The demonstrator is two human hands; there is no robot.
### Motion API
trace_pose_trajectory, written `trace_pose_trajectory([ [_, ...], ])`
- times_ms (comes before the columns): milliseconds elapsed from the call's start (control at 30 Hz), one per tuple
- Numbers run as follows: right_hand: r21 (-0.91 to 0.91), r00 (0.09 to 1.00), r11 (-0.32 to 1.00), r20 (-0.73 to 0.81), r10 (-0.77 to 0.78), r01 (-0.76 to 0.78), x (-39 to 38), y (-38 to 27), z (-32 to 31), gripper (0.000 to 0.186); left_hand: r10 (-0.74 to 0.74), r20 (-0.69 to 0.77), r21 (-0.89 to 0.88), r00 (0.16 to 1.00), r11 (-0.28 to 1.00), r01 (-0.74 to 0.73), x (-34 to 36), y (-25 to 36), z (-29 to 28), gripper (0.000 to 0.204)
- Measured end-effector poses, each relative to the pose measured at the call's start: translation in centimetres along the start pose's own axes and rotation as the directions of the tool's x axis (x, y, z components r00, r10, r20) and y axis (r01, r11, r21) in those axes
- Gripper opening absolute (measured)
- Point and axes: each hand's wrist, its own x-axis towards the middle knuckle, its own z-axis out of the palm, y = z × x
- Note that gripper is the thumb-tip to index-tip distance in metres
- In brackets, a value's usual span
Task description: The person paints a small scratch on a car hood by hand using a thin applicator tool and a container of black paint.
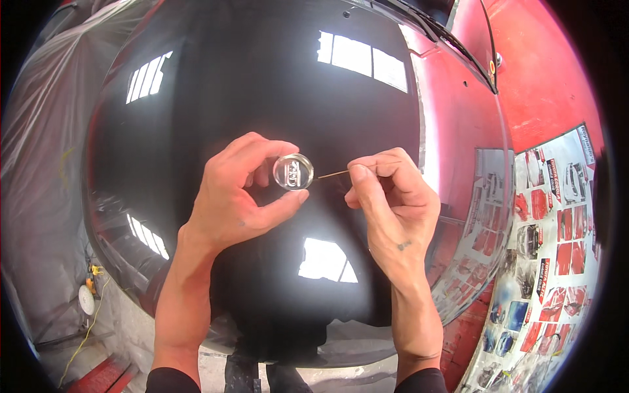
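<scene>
1. A person's left hand (226, 190) curves into a wide C above a glossy black car hood (282, 85), its forefinger and thumb gripping opposite edges of a small round glass piece (293, 171) with a metallic rim
2. The glass piece sits at the left hand's fingertips, on the side facing the right hand (400, 206); a pale pattern shows in its face, though whether marking or reflection cannot be told
3. The left hand's remaining fingers bend inward behind the forefinger, the palm partly open
4. The right hand, well apart from the left, is drawn nearly closed, thumb and forefinger pinching one end of a thin gold-toned rod (332, 174) while the other fingers curl in beneath
5. From the right hand's pinch the rod runs toward the left hand, its far end at the rim of the glass piece; contact there cannot be made out
6. Beyond the right hand, up and to its right, lie a dark wiper arm (470, 62) and a red wall (544, 78); farther right of that hand hangs a picture-covered poster (544, 288)
7. Left of the left hand, translucent plastic sheeting (46, 131) drapes in folds, with a yellow cord (98, 308) below
</scene>
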Motion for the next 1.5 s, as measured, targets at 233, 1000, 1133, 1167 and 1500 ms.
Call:
trace_pose_trajectory([
  [233,-0.062,0.996,0.997,0.064,0.057,-0.053,-0.3,-0.3,-2.0,0.007,-0.019,-0.035,-0.007,0.999,1.000,0.019,0.1,0.0,0.0,0.038],
  [1000,-0.022,0.924,0.940,-0.193,0.331,-0.342,15.6,8.5,-7.8,0.012,0.019,-0.003,0.024,1.000,1.000,-0.018,-0.3,-0.5,0.0,0.044],
  [1133,-0.050,0.926,0.935,-0.168,0.338,-0.351,15.5,8.5,-7.8,0.015,0.016,-0.016,0.016,1.000,1.000,-0.015,-0.4,-0.7,0.1,0.045],
  [1167,-0.055,0.927,0.935,-0.161,0.339,-0.351,15.5,8.5,-7.8,0.017,0.024,-0.017,0.019,1.000,1.000,-0.024,-0.4,-0.7,0.1,0.045],
  [1500,-0.069,0.926,0.936,-0.188,0.327,-0.345,15.5,8.6,-7.6,0.019,0.018,-0.013,0.019,1.000,1.000,-0.018,-0.4,-0.6,0.1,0.045],
])
